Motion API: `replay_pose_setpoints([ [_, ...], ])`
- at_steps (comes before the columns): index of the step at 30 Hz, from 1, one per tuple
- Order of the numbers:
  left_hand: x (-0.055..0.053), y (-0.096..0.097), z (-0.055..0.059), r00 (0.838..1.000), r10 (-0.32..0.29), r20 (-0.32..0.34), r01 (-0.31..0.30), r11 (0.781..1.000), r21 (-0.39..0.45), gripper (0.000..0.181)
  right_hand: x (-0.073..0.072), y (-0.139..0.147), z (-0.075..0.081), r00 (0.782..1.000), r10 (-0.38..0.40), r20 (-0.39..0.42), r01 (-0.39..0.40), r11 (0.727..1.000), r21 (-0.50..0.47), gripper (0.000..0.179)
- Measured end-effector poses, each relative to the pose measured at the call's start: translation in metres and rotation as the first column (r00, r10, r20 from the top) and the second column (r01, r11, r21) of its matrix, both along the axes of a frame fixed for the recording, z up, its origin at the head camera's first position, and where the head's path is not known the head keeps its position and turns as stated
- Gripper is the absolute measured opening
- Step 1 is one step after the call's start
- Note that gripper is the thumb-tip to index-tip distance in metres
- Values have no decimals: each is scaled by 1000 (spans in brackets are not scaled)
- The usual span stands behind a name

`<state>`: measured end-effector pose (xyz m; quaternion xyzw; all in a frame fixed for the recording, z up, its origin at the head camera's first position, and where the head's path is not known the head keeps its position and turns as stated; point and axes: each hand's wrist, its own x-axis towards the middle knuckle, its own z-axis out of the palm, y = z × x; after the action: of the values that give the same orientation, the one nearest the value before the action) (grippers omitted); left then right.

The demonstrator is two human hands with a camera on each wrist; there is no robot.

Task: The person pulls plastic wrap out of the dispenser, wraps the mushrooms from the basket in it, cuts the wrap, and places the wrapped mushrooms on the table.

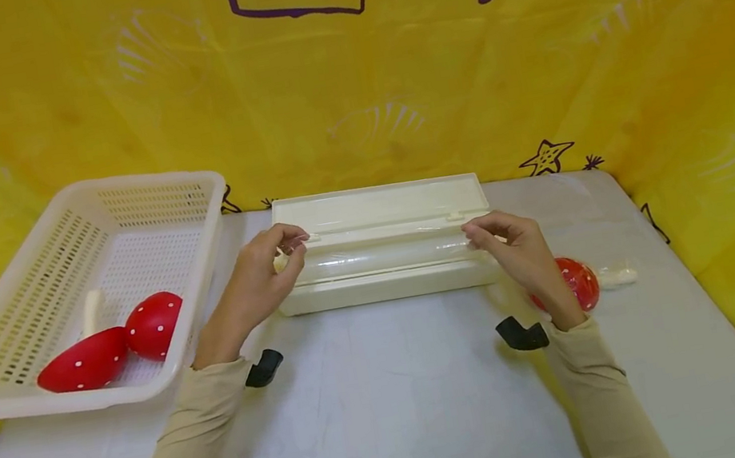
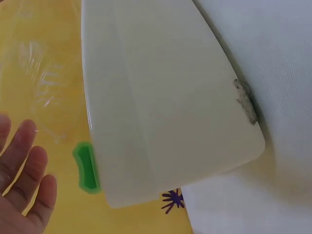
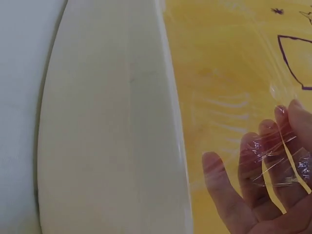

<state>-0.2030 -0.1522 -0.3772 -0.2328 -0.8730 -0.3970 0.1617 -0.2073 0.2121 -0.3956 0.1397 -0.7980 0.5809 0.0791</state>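
Observation:
A cream plastic-wrap dispenser (image 1: pixel 388 287) lies at the back of the table, its lid (image 1: pixel 378 205) raised and a roll of clear film (image 1: pixel 387 258) inside. At the dispenser's left end, my left hand (image 1: pixel 266 274) pinches the film between thumb and forefinger. My right hand (image 1: pixel 511 241) pinches the film at the right end. In the right wrist view, clear plastic wrap (image 3: pixel 234 105) stretches up from the box to the fingers and lies crinkled across them. The left wrist view shows the dispenser's side (image 2: pixel 161 97), with the left thumb out of sight.
A white slotted basket (image 1: pixel 85 398) at the left holds red, white-dotted maracas (image 1: pixel 153 325). Behind my right wrist lies another red maraca (image 1: pixel 579 283), its white handle (image 1: pixel 616 277) pointing right. A yellow patterned cloth (image 1: pixel 346 103) hangs behind the white-covered table (image 1: pixel 399 418).

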Motion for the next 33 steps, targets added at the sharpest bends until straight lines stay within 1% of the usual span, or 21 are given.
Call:
replay_pose_setpoints([
  [3,0,-2,-1,1000,-9,-26,8,1000,-30,19,2,1,2,1000,-7,-12,8,999,50,19],
  [5,-1,-3,-1,1000,8,-27,-9,999,-34,23,2,3,3,1000,-9,-19,11,997,80,19],
  [7,-1,-3,-1,999,34,-37,-35,999,-30,22,3,4,5,999,-13,-33,16,994,105,17],
  [10,-2,-3,0,996,72,-43,-73,997,-12,15,3,4,5,997,-19,-69,27,993,115,13],
  [14,-3,-3,2,994,98,-36,-98,995,17,10,-1,2,5,988,-56,-147,73,991,113,9],
  [16,-3,-2,3,994,107,-32,-106,994,30,8,-3,0,6,980,-77,-182,97,989,108,8],
  [20,-4,-2,6,993,113,-30,-111,992,57,6,-10,-2,9,968,-104,-226,126,988,87,9],
  [22,-6,-2,8,993,113,-29,-111,992,66,6,-12,-5,14,962,-116,-248,140,987,79,8],
  [28,-12,-1,13,992,116,-52,-112,990,83,7,-22,-7,20,949,-149,-278,175,982,73,8],
  [29,-13,-1,14,992,115,-57,-110,990,86,7,-25,-5,18,949,-149,-279,176,982,75,8],
  [31,-13,-1,15,991,118,-59,-113,990,86,8,-28,-5,19,950,-140,-279,171,981,90,9],
  [33,-14,-2,15,991,124,-57,-119,989,83,8,-29,-4,20,957,-116,-265,148,983,106,11],
])
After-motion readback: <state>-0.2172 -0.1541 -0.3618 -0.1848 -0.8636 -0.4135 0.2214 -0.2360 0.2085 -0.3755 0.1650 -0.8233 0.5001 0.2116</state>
